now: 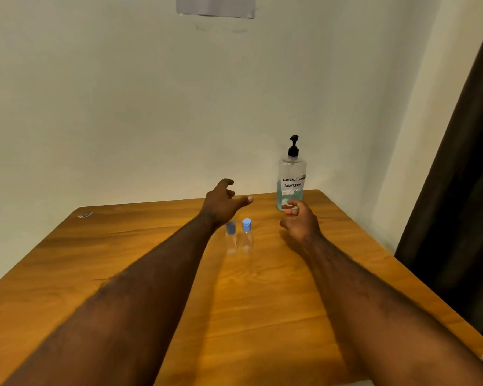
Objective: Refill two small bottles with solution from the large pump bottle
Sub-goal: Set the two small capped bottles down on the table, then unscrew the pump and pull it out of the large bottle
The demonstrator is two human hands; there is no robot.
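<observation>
Both bare forearms stretch out over the wooden table (151, 246), and neither hand holds anything. The left hand (223, 203) hangs in the air past the middle of the table, toward 12 o'clock, its fingers (227, 183) loosely curled and apart, the thumb stuck out toward 3 o'clock. Just under its wrist stand the two clear, blue-capped bottles, upright and side by side, close together: the left small bottle (231, 238) sits in the arm's shadow, the right small bottle (246, 235) at its 3 o'clock in better light. Both caps are on, and both look nearly empty. The right hand (300, 218) is raised at about 1 o'clock, palm turned inward, fingers relaxed and spread. Its fingertips cross in front of the foot of the pump bottle (291, 176), but I cannot tell whether they touch it. That bottle stands upright in the far corner at 1 o'clock, against the pale wall (123, 107), with a black pump, a handwritten label and bluish liquid filling only its lower part. A small pale scrap (84, 215) lies at the 10 o'clock corner. A dark curtain (457, 190) hangs past the 3 o'clock edge.
</observation>
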